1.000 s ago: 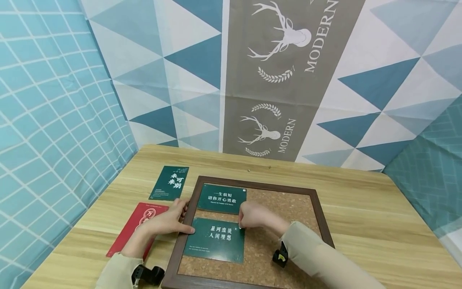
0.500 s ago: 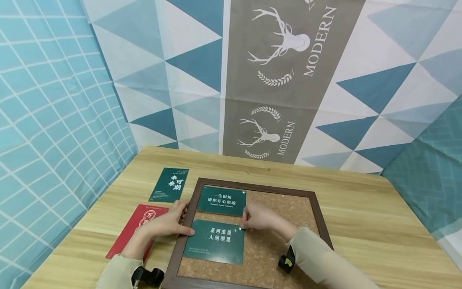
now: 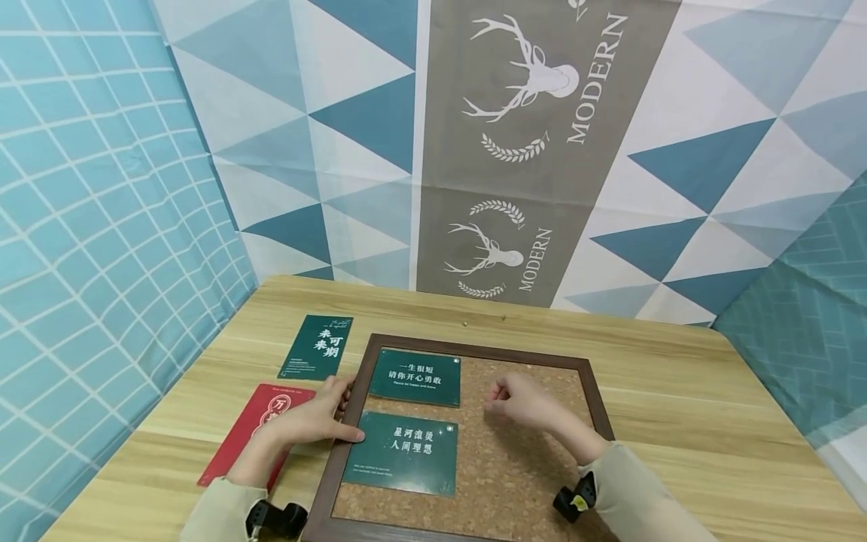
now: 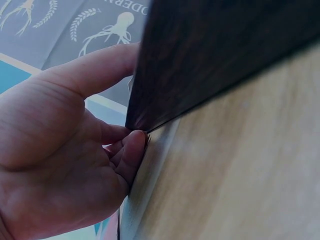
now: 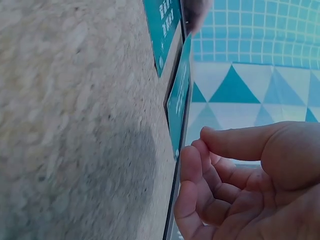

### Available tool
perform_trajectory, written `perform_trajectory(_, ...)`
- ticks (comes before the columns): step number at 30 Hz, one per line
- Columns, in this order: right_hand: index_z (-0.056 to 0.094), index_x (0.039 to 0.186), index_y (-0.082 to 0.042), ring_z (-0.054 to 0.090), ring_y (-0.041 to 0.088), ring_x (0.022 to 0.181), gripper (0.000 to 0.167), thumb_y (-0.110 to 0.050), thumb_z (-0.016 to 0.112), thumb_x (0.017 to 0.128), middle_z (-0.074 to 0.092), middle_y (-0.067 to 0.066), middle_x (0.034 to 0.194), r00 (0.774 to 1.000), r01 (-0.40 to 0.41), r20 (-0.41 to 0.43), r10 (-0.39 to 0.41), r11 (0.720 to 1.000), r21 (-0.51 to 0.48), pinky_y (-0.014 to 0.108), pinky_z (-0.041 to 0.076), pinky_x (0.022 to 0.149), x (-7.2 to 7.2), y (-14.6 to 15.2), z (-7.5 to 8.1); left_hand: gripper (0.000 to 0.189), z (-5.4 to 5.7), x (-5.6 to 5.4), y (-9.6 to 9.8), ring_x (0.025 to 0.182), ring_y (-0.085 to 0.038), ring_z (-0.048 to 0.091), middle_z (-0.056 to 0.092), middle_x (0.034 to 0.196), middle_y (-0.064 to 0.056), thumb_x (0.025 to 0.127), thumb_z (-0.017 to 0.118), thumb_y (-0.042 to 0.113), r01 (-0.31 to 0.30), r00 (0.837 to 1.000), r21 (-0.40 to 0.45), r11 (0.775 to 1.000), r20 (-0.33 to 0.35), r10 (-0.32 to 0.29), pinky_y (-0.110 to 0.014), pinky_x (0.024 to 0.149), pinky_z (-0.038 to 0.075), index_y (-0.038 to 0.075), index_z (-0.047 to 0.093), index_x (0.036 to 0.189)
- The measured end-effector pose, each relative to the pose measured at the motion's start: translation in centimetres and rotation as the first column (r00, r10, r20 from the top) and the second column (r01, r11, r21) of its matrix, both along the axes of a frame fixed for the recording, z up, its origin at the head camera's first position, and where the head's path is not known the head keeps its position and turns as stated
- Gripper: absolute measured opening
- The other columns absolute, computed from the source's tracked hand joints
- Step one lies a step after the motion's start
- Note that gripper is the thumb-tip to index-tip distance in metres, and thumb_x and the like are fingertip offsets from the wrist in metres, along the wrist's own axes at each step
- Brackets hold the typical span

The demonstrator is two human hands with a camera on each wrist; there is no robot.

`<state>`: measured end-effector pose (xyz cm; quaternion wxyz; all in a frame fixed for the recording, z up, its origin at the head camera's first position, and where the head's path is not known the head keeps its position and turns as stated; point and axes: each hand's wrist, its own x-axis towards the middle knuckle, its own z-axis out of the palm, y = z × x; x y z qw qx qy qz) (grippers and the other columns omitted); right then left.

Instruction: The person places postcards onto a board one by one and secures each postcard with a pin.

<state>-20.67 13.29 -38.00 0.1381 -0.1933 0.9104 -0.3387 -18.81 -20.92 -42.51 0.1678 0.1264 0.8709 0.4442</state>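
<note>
A cork board (image 3: pixel 535 482) with a dark brown frame lies on the table, two green cards with white lettering on its left half. The upper green card (image 3: pixel 415 379) and lower green card (image 3: pixel 401 455) each show a small shiny pin at the top right corner. My left hand (image 3: pixel 317 412) grips the frame's left side, thumb on top at the lower card's edge, fingers curled against the outer side. Over the bare cork, right of the cards, my right hand (image 3: pixel 524 403) hovers with loosely bent fingers; its fingertips hold nothing in the right wrist view.
Left of the board lie another green card (image 3: pixel 315 346) and a red card (image 3: pixel 254 433), partly covered by my left forearm. Small pins (image 3: pixel 464 324) lie on the wooden table (image 3: pixel 691 391) behind the board. Patterned cloth (image 3: pixel 339 135) hangs behind.
My right hand has let go at the lower card's top right corner, where a pin now shows, and moved right over the cork. My left hand stays on the frame.
</note>
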Motion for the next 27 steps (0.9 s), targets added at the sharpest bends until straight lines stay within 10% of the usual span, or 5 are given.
perform_trajectory(27,0.059,0.092,0.001,0.056,0.02,0.067,0.019,-0.016,0.061,0.085,0.058,0.009,0.075,0.966,0.258,0.058,-0.252,0.954,-0.151,0.03,0.044,0.059,1.7,7.5,-0.4,0.099,0.6,0.2,0.4,0.096,-0.025,0.041,0.036,0.108,-0.014,0.065,0.081,0.023,0.004,1.0,-0.009,1.0,-0.025,-0.004,-0.033,0.074,0.043,-0.006,0.021,0.138)
